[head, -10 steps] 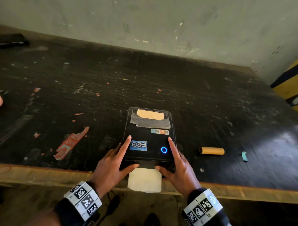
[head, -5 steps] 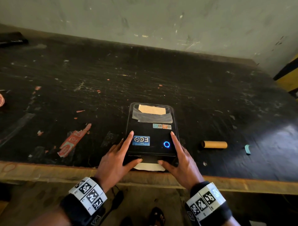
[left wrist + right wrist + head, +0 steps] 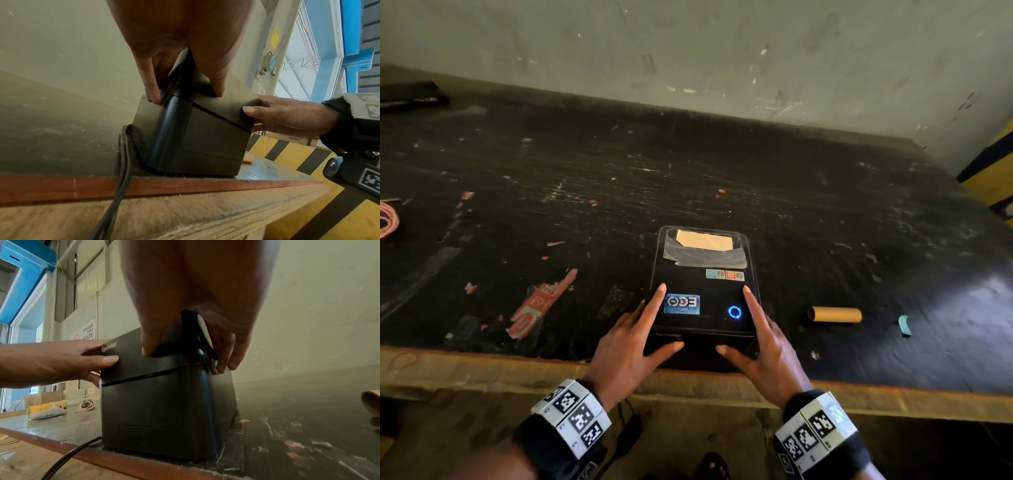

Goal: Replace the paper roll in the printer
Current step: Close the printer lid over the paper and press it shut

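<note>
A black Xprinter receipt printer (image 3: 702, 287) stands at the table's near edge with its lid down and a blue ring light (image 3: 735, 312) lit. My left hand (image 3: 630, 346) lies on its left front corner: index finger straight on the lid, thumb on the front face, other fingers down the side. My right hand (image 3: 763, 349) mirrors it on the right corner, its fingers beside a small grey latch (image 3: 213, 368). An empty brown cardboard core (image 3: 834, 314) lies to the right of the printer. No paper shows at the front slot (image 3: 216, 116).
The black scuffed table (image 3: 688, 171) ends in a wooden front edge (image 3: 482, 370) just under the printer. A power cable (image 3: 123, 154) drops over that edge on the left. A teal scrap (image 3: 904, 325) lies far right and a pink cord (image 3: 387, 219) far left.
The white paper strip that hung from the printer's front grew shorter and is gone from view now. Both hands stay on the printer's front corners.
</note>
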### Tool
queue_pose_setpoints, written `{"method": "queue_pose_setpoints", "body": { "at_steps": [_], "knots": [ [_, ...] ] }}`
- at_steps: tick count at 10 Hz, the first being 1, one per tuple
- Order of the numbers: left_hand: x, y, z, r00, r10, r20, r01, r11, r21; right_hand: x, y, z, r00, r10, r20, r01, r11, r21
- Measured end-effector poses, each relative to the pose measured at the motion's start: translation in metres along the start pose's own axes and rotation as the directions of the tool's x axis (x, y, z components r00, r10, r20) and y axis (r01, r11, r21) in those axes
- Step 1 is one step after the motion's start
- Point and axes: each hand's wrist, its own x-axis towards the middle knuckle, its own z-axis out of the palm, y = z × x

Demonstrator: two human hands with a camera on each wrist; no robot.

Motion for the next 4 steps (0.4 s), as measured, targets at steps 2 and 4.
{"method": "queue_pose_setpoints", "body": {
  "at_steps": [2, 4],
  "knots": [
    [0.0, 0.0, 0.001, 0.999, -0.04, 0.012, 0.039, 0.999, 0.015, -0.003, 0.002, 0.004, 0.999, 0.006, -0.036, -0.006, 1.0, 0.006],
    [-0.006, -0.003, -0.015, 0.999, -0.047, 0.017, 0.049, 0.985, -0.166, 0.001, -0.003, -0.02, 1.0, -0.01, -0.002, 0.01, 0.998, 0.07]
  ]
}}
